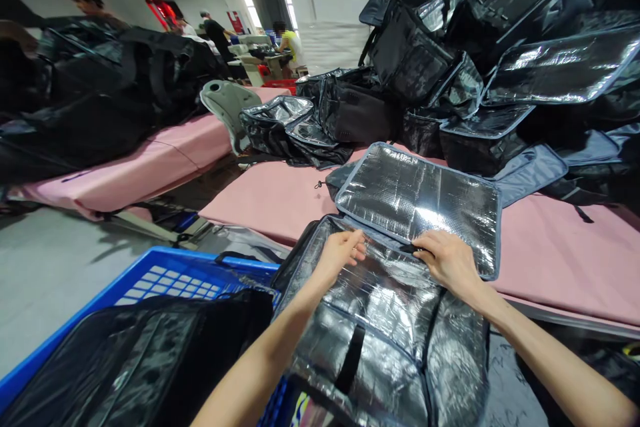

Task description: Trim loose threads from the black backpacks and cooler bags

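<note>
An open insulated bag with silver foil lining lies in front of me, its foil lid flipped back onto the pink table. My left hand rests on the bag's far rim near the hinge, fingers curled against the foil lining. My right hand grips the same rim at the base of the lid, fingers closed on the edge.
A blue plastic crate at lower left holds black bags. A tall heap of black and foil bags covers the table's far right. Another pink table with bags stands left. People stand at the far back.
</note>
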### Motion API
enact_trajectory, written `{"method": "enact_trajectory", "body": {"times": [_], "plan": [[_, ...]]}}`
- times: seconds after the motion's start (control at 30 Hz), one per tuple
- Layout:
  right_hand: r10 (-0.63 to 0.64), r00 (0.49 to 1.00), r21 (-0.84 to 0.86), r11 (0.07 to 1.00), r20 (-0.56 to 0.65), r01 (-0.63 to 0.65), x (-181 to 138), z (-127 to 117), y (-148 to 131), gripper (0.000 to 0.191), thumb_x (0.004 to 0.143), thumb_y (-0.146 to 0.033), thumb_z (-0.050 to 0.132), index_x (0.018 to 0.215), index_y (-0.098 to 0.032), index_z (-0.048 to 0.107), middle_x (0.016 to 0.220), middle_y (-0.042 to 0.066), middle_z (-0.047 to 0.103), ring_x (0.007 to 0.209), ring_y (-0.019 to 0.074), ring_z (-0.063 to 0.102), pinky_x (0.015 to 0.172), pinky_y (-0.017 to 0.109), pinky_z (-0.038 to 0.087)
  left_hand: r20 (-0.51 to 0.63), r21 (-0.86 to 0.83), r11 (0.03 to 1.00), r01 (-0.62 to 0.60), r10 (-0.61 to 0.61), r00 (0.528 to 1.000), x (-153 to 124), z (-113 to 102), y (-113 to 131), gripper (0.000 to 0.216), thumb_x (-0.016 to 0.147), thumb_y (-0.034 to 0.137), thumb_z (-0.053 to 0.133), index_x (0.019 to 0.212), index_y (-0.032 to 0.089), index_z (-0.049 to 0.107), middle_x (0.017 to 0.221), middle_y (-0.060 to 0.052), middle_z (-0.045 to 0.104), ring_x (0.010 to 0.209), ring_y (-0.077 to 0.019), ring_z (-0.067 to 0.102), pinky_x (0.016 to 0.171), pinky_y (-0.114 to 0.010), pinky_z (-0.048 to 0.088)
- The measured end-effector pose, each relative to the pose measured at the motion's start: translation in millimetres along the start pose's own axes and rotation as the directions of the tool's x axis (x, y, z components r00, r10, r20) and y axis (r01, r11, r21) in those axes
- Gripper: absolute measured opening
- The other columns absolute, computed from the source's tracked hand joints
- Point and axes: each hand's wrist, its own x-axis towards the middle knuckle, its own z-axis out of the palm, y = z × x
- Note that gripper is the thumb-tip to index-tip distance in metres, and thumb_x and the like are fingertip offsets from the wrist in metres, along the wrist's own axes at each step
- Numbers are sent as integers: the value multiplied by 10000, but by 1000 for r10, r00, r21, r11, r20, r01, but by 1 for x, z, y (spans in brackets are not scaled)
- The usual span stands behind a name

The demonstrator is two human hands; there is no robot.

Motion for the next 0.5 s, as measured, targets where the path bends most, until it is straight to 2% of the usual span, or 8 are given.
{"method": "enact_trajectory", "body": {"times": [0.07,0.17,0.27,0.33,0.37,0.4,0.47,0.5], "plan": [[5,1000,7,1000,-1,-5,2,-3,-1,118,843,-244,539,887,-226,647,830,25,634,758,164,539,618,262,317,-46,-134,991,22,-28,999,10,3,1,316,747,428,547,712,115,572,687,-56,622,525,-104,587,441,-184,400],[6,1000,46,999,-29,-5,10,-5,-5,118,838,-254,551,902,-229,648,830,23,635,747,158,535,609,257,316,-62,-159,987,10,-20,998,14,9,0,273,722,383,580,659,119,546,670,-53,607,519,-106,584,438,-187,395],[-30,998,2,1000,-56,30,21,-2,-14,108,838,-245,557,889,-221,649,821,28,631,726,157,514,593,261,292,-97,-94,995,-22,12,995,10,8,-4,254,742,362,565,631,135,541,574,-12,560,477,-101,544,433,-191,348],[-83,996,-76,994,-43,80,27,2,-20,100,836,-215,554,859,-212,651,803,34,627,712,160,492,591,271,273,-209,118,985,-128,151,966,5,5,-5,247,767,354,559,626,151,556,520,16,518,459,-96,498,456,-206,322],[-106,994,-107,989,-32,102,29,4,-23,98,835,-202,553,850,-206,649,799,35,624,706,160,482,591,274,267,-264,291,933,-211,290,920,3,4,-5,227,783,344,556,653,159,579,535,15,526,478,-99,490,477,-216,317],[-122,992,-130,985,-25,117,30,6,-24,96,834,-193,553,845,-201,647,796,36,622,701,159,474,591,275,262,-270,482,825,-293,459,847,2,2,-4,190,803,327,549,710,172,608,581,9,553,519,-106,497,502,-226,315],[-135,991,-153,980,-20,130,31,7,-25,87,833,-191,557,849,-197,643,800,34,619,698,156,466,591,276,258,-126,769,494,-405,739,662,1,-2,-1,129,835,287,533,844,210,637,713,-7,608,629,-127,519,556,-249,322],[-136,990,-157,979,-20,131,31,8,-25,82,832,-195,562,851,-197,641,803,32,618,700,155,466,591,277,258,-14,828,341,-446,807,590,2,-4,1,120,841,268,533,879,224,638,764,-11,623,678,-139,524,586,-262,329]]}}
